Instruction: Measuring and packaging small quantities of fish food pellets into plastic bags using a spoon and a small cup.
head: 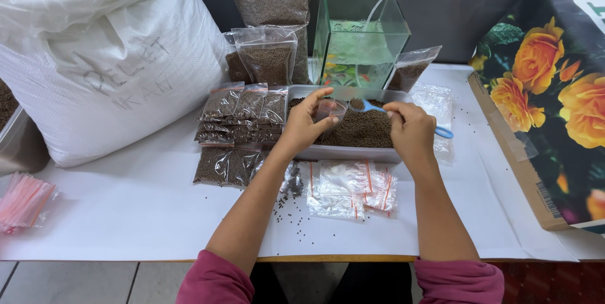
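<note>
My left hand [307, 121] holds a small clear plastic bag [330, 110] open over a white tray [353, 152] filled with brown pellets [368, 128]. My right hand [409, 128] grips a blue plastic spoon [378, 110]; its bowl carries pellets and sits just right of the bag's mouth. A stack of empty clear zip bags with red strips [353, 189] lies on the white paper in front of the tray, between my forearms.
Filled small pellet bags [239, 124] lie left of the tray. Larger pellet pouches [271, 58] and a small glass fish tank [359, 42] stand behind. A big white sack [107, 58] sits at left, a flowered box [548, 102] at right. Loose pellets [287, 206] are scattered on the paper.
</note>
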